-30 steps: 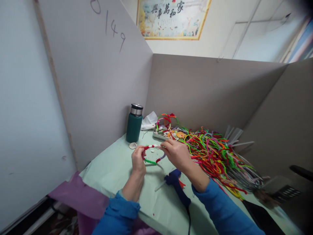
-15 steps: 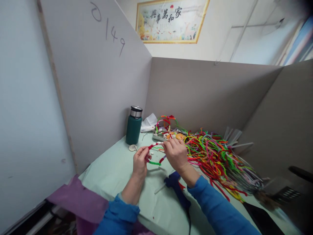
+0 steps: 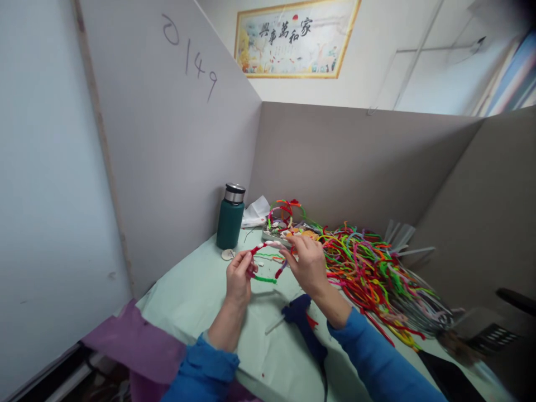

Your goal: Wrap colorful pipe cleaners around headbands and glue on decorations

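Observation:
A curved ring of fuzzy pipe cleaner (image 3: pixel 263 278), with red, white, green and purple stretches, hangs in the air above the table. My left hand (image 3: pixel 239 278) pinches its red part on the left side. At the ring's right side is my right hand (image 3: pixel 309 264), its thumb and forefinger apart around the white and purple stretch; whether they touch it is hard to see. Below the hands a dark blue glue gun (image 3: pixel 305 326) lies on the pale green table cover (image 3: pixel 188 301), a clear stick by its tip.
A teal bottle (image 3: pixel 230 220) stands at the back left, near a round wooden slice (image 3: pixel 228 254). Behind my right hand sits a tray (image 3: pixel 272 235) of small pieces. Colourful pipe cleaners (image 3: pixel 372 273) are heaped at the right. Grey partitions (image 3: pixel 355 162) enclose the table.
My right hand has moved slightly right along the ring, and its fingers have spread from a pinch. My left hand keeps its hold. The view has shifted a little.

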Motion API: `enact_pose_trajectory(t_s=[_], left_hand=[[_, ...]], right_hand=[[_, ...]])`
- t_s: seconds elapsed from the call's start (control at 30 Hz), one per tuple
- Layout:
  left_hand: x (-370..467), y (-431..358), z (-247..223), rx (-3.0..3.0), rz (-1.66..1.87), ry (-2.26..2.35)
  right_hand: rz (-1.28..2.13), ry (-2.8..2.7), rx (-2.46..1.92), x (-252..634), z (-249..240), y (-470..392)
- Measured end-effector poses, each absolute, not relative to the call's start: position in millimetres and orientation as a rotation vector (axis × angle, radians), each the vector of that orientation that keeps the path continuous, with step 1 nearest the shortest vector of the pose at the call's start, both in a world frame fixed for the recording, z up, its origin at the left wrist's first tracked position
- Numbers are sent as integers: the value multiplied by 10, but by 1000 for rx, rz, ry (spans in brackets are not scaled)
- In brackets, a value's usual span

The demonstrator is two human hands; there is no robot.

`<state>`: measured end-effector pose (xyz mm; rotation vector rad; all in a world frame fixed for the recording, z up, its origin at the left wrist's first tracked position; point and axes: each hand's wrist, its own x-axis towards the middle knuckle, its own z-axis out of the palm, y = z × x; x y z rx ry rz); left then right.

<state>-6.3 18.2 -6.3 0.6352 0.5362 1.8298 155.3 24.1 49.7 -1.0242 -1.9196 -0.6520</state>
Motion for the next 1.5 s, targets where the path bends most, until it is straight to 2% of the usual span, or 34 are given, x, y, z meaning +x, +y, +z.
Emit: enact_pose_trajectory(t_s=[0.4,0.77,0.97,1.23,1.37,1.5], left_hand=[[-65,119,14,696,1733,516],[-39,170,-75,905,1748,766],[-55,193,-91,902,1830,766],[-44,215,-113,879,1855,754],[-39,220,-125,901,1838,771],[-49,237,-141,925,1858,783]], right_hand=[[-649,-1962,-1114,1511,451,309],[-749,-1913,-1170,1516,330,312],[-512,-1935,-1288,1706,300,131],[-78,-2175,-1861,1896,-123,-783],[-21,-2131,-1911,1831,-342,-960],[-27,-2170,-1904,1864,-260,-944]])
